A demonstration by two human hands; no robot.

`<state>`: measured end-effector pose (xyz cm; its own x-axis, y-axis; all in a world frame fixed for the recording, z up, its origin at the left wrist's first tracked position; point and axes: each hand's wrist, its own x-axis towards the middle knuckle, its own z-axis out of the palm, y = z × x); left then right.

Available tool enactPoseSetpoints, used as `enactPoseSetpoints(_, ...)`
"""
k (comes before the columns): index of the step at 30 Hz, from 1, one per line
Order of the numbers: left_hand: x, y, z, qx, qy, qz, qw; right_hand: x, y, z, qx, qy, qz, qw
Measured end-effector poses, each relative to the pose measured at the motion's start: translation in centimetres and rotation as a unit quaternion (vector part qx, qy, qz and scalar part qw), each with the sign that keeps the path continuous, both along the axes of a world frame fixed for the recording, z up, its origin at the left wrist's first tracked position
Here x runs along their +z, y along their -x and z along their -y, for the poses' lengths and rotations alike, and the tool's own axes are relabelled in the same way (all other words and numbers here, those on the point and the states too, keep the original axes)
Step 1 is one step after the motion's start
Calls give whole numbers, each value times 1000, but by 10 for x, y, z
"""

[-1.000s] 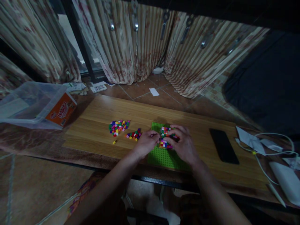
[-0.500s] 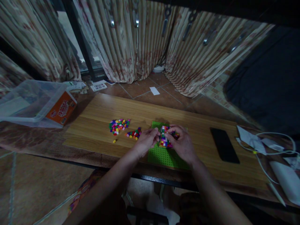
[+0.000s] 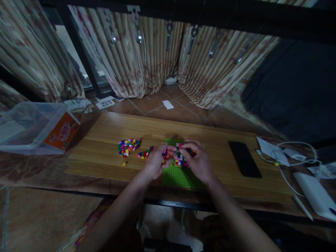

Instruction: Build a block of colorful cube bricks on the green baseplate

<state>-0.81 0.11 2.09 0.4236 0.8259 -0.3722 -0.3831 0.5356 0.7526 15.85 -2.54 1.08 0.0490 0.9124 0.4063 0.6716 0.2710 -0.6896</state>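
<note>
Multicoloured block of small bricks point(image 3: 180, 159) seated on green studded baseplate point(image 3: 178, 175), at its far half, on wooden tabletop point(image 3: 105, 154). Right hand point(image 3: 198, 162) curled over block's right side, fingertips point(image 3: 187, 147) on its top edge; grip narrow, pinched onto block. Left hand point(image 3: 155, 161) at block's left side, fingers bent, a few small coloured bricks point(image 3: 166, 154) seen at fingertips; closed lightly on these, exact hold hard to tell in dim light. Both forearms entering from bottom of frame, converging on baseplate.

Left of hands: small cluster of loose bricks point(image 3: 144, 154) just beside left hand; larger heap of loose bricks point(image 3: 128, 146) farther left; single yellow brick point(image 3: 124, 163) apart, nearer table's front edge.

Right of baseplate: black phone point(image 3: 244, 163) lying flat, screen dark, well apart from hands. Beyond it at table's right end: white cable point(image 3: 291, 154), folded papers point(image 3: 270, 148), white flat device point(image 3: 315, 194).

Far left, off tabletop: clear plastic bin point(image 3: 28, 122) on its side with orange label point(image 3: 61, 132). Behind table: tiled floor point(image 3: 162, 105) with scrap of white paper point(image 3: 168, 104), printed leaflets point(image 3: 105, 103), striped patterned curtains point(image 3: 147, 59) hanging to floor. Dark fabric mass point(image 3: 294, 87) upper right. Scene dim overall.
</note>
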Motion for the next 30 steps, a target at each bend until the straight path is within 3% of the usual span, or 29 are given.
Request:
enactPoseSetpoints(6, 2, -6, 6, 22, -12, -2, 1000, 24, 17, 11, 68, -22, 84, 994)
enactPoseSetpoints(11, 3, -8, 10, 1, -27, -14, 1000, 23, 19, 13, 92, -7, 119, 989)
enactPoseSetpoints(19, 10, -5, 6, -5, -54, -60, 997, 27, 10, 14, 76, -2, 76, 994)
enactPoseSetpoints(23, 7, -1, 3, 1, -81, -93, 992, 20, -5, 11, 41, 24, 27, 999)
enactPoseSetpoints(30, -1, 2, -2, 36, -64, -134, 988, -4, -18, 10, -1, 82, -58, 995)
